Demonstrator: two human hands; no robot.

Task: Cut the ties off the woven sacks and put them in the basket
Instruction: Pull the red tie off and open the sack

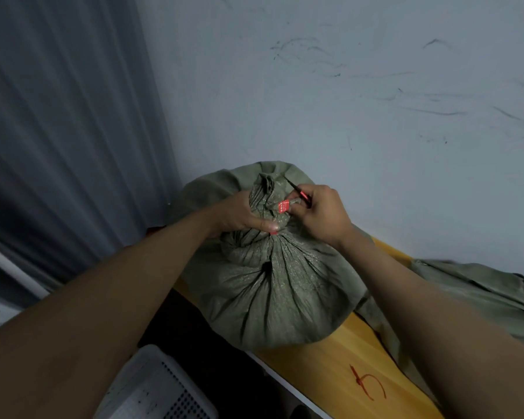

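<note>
Left hand: the left hand point(239, 214) is clenched round the gathered neck of the sack point(273, 285), thumb laid across the front — a grip that pins the bunched cloth and keeps the tie from turning.
Right hand: the right hand point(321, 211) grasps a thin cutter point(298, 192) with a red and black handle, its dark tip pointing up past the neck; the fingertips sit right at the tag, so the blade is likely being worked toward the band.
Basket: a white perforated basket point(161, 388) stands low at the near left, below the table edge — near enough to drop a cut tie into, by my reckoning.
Table: the yellow table point(330, 358) carries the sack, with a red scrawl point(368, 384) on its near part.
Sack: full and upright, its neck twisted tight.
Tie: the tie point(283, 206) shows as a red tag on the neck, between the two hands; it looks uncut.
Second sack: another sack point(481, 294) lies slack at the right, just beside the first.
Wall: a scuffed wall point(345, 86) backs the table; a grey curtain point(58, 131) hangs at the left.
</note>
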